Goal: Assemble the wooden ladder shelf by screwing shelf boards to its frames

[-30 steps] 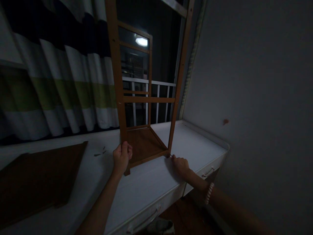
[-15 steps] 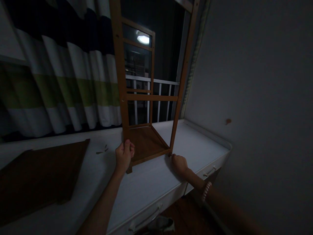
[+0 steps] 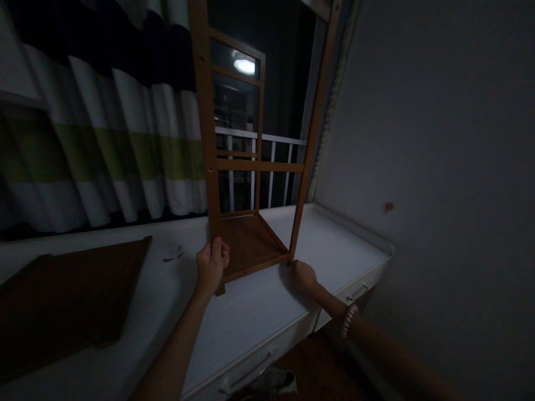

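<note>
A wooden shelf frame [image 3: 259, 165] stands upright on the white desk, with a brown bottom board [image 3: 251, 239] between its posts. My left hand [image 3: 212, 262] is closed around the lower part of its left front post, just above the foot. At the lower right front corner, my right hand [image 3: 304, 275] is closed in a fist against the foot of the right post. What its fingers hold, if anything, is hidden. Some small loose pieces [image 3: 173, 256], too small and dim to name, lie on the desk to the left of my left hand.
Brown wooden panels [image 3: 71, 301] lie on the desk [image 3: 246, 317] at left. Behind are a striped curtain [image 3: 154, 145] and a dark window with a white railing [image 3: 284, 140]. A wall [image 3: 451, 167] rises at right. Drawers with handles [image 3: 357, 293] line the desk front.
The view has shifted very slightly. Both hands stay at the same places on the shelf frame, and the frame stands as before.
</note>
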